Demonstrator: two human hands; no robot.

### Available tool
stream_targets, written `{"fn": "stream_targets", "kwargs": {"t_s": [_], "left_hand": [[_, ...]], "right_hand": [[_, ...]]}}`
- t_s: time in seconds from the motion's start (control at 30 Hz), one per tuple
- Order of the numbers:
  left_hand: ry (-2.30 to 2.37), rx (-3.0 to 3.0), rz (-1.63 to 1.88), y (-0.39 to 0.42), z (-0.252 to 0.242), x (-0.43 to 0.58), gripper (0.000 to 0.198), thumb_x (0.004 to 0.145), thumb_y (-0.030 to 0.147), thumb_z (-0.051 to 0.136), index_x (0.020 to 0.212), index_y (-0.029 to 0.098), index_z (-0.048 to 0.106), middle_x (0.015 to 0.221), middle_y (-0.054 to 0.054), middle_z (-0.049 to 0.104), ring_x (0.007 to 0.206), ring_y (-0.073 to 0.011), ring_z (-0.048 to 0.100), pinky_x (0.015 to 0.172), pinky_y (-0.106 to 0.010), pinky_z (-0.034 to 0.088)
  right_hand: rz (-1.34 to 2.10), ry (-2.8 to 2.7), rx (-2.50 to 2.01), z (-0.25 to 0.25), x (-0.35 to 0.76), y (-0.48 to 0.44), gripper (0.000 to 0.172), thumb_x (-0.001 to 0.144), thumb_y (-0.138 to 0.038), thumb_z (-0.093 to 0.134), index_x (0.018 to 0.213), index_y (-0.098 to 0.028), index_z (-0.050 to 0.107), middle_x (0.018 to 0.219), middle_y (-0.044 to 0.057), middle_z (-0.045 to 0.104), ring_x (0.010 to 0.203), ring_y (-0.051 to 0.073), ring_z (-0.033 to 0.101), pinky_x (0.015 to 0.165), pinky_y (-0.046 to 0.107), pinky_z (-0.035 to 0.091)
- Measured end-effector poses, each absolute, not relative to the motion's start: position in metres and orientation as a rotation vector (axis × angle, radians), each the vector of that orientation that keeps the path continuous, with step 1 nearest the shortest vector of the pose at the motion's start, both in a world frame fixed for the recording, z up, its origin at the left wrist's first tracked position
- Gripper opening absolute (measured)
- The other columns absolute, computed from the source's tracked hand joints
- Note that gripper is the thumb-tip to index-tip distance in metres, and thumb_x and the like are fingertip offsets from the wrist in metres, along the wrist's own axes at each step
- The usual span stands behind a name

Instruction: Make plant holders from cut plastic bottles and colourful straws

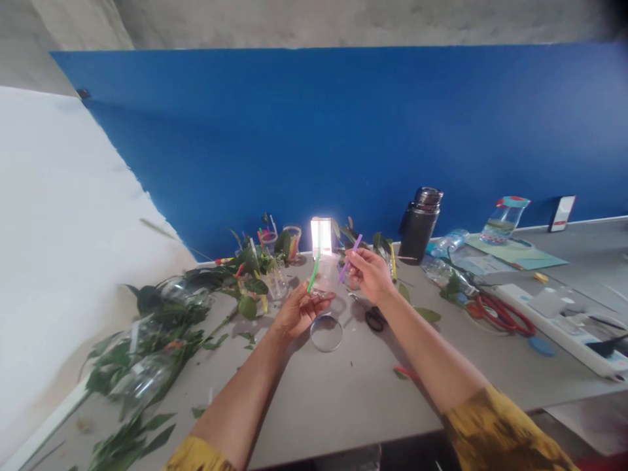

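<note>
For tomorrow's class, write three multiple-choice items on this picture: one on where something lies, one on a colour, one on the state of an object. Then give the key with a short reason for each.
1. Where do the black-handled scissors lie?
A. On the table, below the right hand
B. On the white sheet at far left
C. On the power strip

2. What colour is the straw in the right hand?
A. Green
B. Purple
C. Yellow

3. What state is the black flask in?
A. Lying on its side
B. Held in a hand
C. Standing upright

Key:
1. A, because the scissors rest on the grey tabletop just below that hand.
2. B, because the purple straw is pinched in its fingers, while the left hand has the green straw.
3. C, because it stands on its base near the blue wall.
</note>
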State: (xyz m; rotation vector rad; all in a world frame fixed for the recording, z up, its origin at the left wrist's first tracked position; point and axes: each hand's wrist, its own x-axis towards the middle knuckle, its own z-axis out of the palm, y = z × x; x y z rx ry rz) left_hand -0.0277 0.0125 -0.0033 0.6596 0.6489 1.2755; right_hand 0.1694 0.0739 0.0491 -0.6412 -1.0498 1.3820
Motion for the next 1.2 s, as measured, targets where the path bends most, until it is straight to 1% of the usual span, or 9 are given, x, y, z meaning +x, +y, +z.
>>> {"fn": "stream_targets", "kwargs": {"t_s": [0.1,0.2,0.33,0.43,0.6,0.8,0.9,1.03,1.2], "left_hand": [[0.681,0.634,1.244,0.013,-0.006,-0.025,0.041,0.099,0.039,0.068,0.128,0.010,0.068,0.092,-0.016,0.081,0.085,-0.0248,0.079,0.081,-0.034,0.063],[0.704,0.579,1.282,0.013,-0.004,-0.022,0.037,0.098,0.040,0.068,0.121,0.011,0.070,0.094,-0.016,0.080,0.085,-0.0238,0.079,0.080,-0.033,0.063],[0.714,0.525,1.348,0.012,0.000,-0.017,0.036,0.093,0.041,0.076,0.115,0.014,0.070,0.096,-0.012,0.078,0.086,-0.0222,0.078,0.076,-0.030,0.062],[0.734,0.517,1.357,0.011,0.001,-0.015,0.036,0.087,0.040,0.083,0.109,0.015,0.069,0.094,-0.010,0.076,0.082,-0.0215,0.077,0.069,-0.028,0.060],[0.742,0.544,1.373,0.010,0.001,-0.011,0.036,0.082,0.040,0.087,0.100,0.016,0.067,0.086,-0.005,0.073,0.078,-0.0220,0.077,0.062,-0.026,0.056],[0.727,0.612,1.387,0.007,0.002,-0.010,0.053,0.073,0.040,0.093,0.112,0.023,0.063,0.083,0.001,0.071,0.078,-0.0252,0.079,0.058,-0.026,0.053],[0.733,0.617,1.367,0.008,0.002,-0.011,0.042,0.076,0.041,0.091,0.101,0.021,0.063,0.078,0.001,0.069,0.076,-0.0239,0.079,0.057,-0.024,0.052],[0.745,0.536,1.367,0.011,0.002,-0.010,0.032,0.087,0.043,0.081,0.088,0.018,0.061,0.068,0.000,0.066,0.072,-0.0219,0.077,0.056,-0.024,0.052],[0.714,0.428,1.358,0.012,0.003,-0.008,0.036,0.098,0.048,0.066,0.077,0.019,0.056,0.060,-0.001,0.060,0.076,-0.0269,0.078,0.061,-0.029,0.058]], "right_hand": [[1.333,-1.117,-0.655,0.047,0.170,0.073,0.048,0.060,-0.058,0.094,0.080,-0.021,0.071,0.060,-0.002,0.062,0.045,0.007,0.044,0.037,0.020,0.025],[1.278,-1.160,-0.659,0.046,0.167,0.070,0.046,0.063,-0.058,0.092,0.078,-0.020,0.070,0.060,-0.003,0.060,0.047,0.008,0.043,0.039,0.021,0.027],[1.253,-1.206,-0.676,0.044,0.160,0.063,0.045,0.065,-0.058,0.090,0.070,-0.020,0.065,0.056,-0.006,0.050,0.048,0.008,0.039,0.043,0.023,0.030],[1.183,-1.303,-0.754,0.042,0.159,0.062,0.041,0.072,-0.057,0.084,0.071,-0.020,0.066,0.054,-0.006,0.046,0.047,0.009,0.038,0.044,0.025,0.029],[0.939,-1.378,-0.895,0.037,0.160,0.066,0.032,0.074,-0.049,0.079,0.084,-0.019,0.073,0.061,-0.003,0.057,0.052,0.013,0.046,0.048,0.027,0.035],[0.883,-1.338,-0.939,0.038,0.158,0.065,0.044,0.070,-0.047,0.079,0.103,-0.019,0.072,0.069,-0.003,0.060,0.058,0.014,0.049,0.053,0.027,0.040],[0.740,-1.398,-1.009,0.040,0.161,0.064,0.042,0.069,-0.050,0.079,0.098,-0.019,0.075,0.071,-0.002,0.056,0.062,0.015,0.048,0.056,0.028,0.042],[0.652,-1.445,-1.075,0.039,0.167,0.068,0.041,0.067,-0.053,0.079,0.089,-0.019,0.078,0.076,0.001,0.059,0.066,0.016,0.051,0.060,0.029,0.044],[0.815,-1.507,-1.084,0.033,0.170,0.074,0.038,0.074,-0.056,0.076,0.086,-0.020,0.074,0.058,-0.004,0.055,0.053,0.015,0.048,0.054,0.028,0.041]]}}
